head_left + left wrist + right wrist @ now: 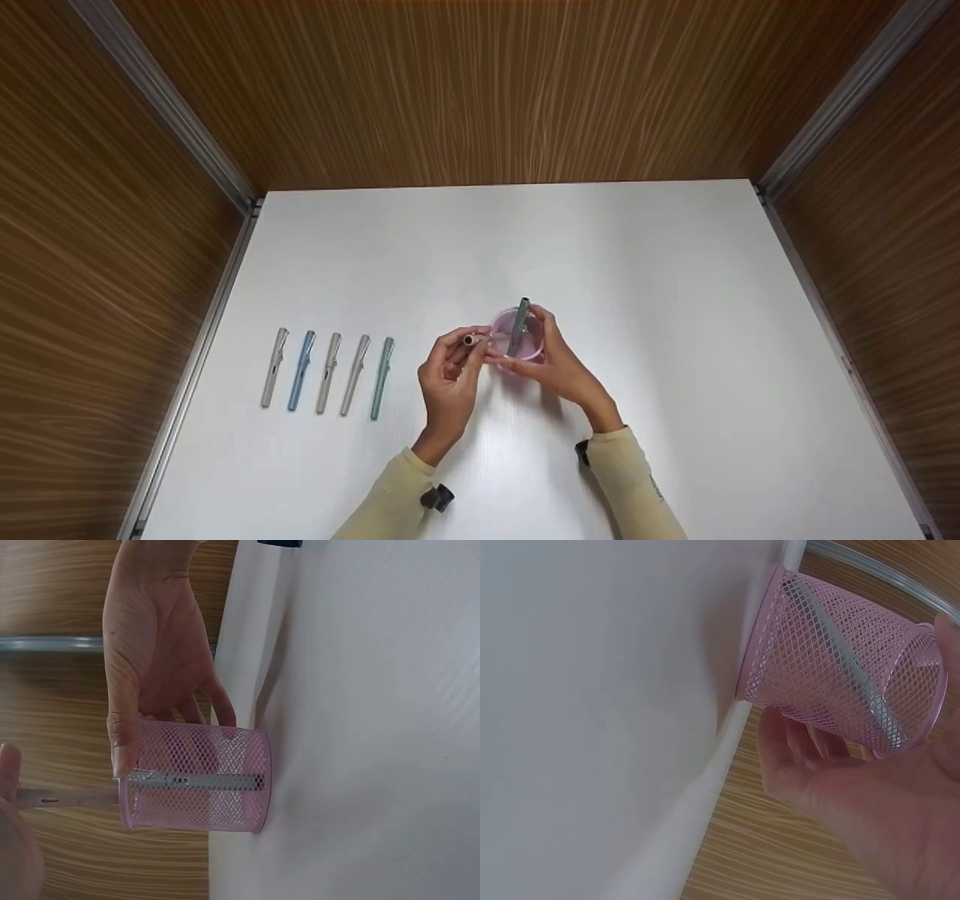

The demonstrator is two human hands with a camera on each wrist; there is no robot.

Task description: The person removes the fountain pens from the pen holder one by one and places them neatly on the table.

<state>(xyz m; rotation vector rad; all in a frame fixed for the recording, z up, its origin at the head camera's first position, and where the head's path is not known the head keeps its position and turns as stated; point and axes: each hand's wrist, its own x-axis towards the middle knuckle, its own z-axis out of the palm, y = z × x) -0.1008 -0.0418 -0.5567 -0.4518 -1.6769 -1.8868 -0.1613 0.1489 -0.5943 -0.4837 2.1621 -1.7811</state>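
Observation:
A pink mesh pen cup (pixel 527 349) stands on the table, gripped from its right side by my right hand (pixel 559 364). In the left wrist view the right thumb lies along the cup's rim. Inside the cup leans a grey-green pen (pixel 518 327), seen through the mesh (pixel 846 660) in the right wrist view. My left hand (pixel 450 379) pinches a pale silver pen (pixel 71 797) at the cup's left side. That pen's far end reaches the cup's mouth; its other end (pixel 470 340) points toward the head camera.
Several capped pens lie in a row left of the hands: silver-grey ones (pixel 274 369), a blue one (pixel 301 371) and a green one (pixel 382 379) nearest the left hand. Wood-grain panels (pixel 480 90) enclose the white table (pixel 675 300) at the back and sides.

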